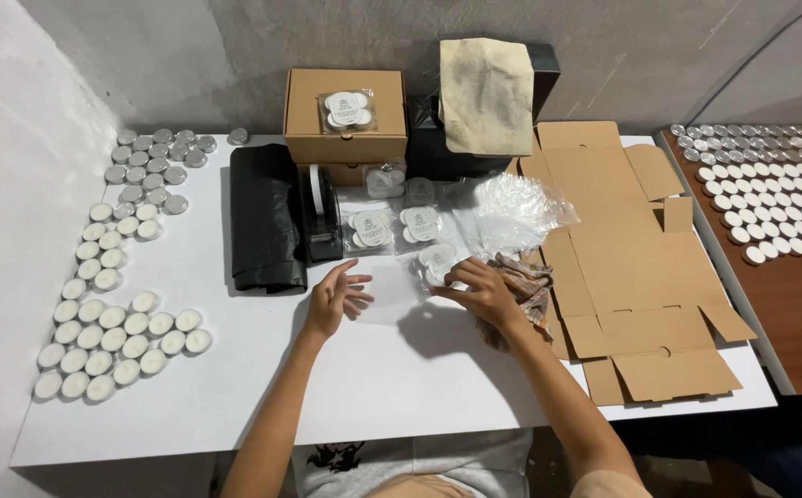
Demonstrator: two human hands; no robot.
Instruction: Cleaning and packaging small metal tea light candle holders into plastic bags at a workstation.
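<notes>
- Clear plastic bag (pixel 390 288), small and flat, lies on the white table (pixel 373 387) between both hands.
- Left hand (pixel 334 300): fingers spread and loose, tips at the bag's left edge; nothing gripped.
- Right hand (pixel 482 293): fingers curled at the bag's right side, just beside a sealed packet of tealights (pixel 437 261); whether they pinch the plastic, I cannot tell.
- Checked cloth (pixel 528 288) sits partly under the right hand.
- Loose tealights (pixel 124 341) are in rows at the table's left edge.
- Tape dispenser (pixel 320 214) stands behind the left hand, beside a folded black bag (pixel 262 217).
- Flattened cardboard box (pixel 627 267) lies to the right; a closed cardboard box (pixel 345 115) stands at the back.
</notes>
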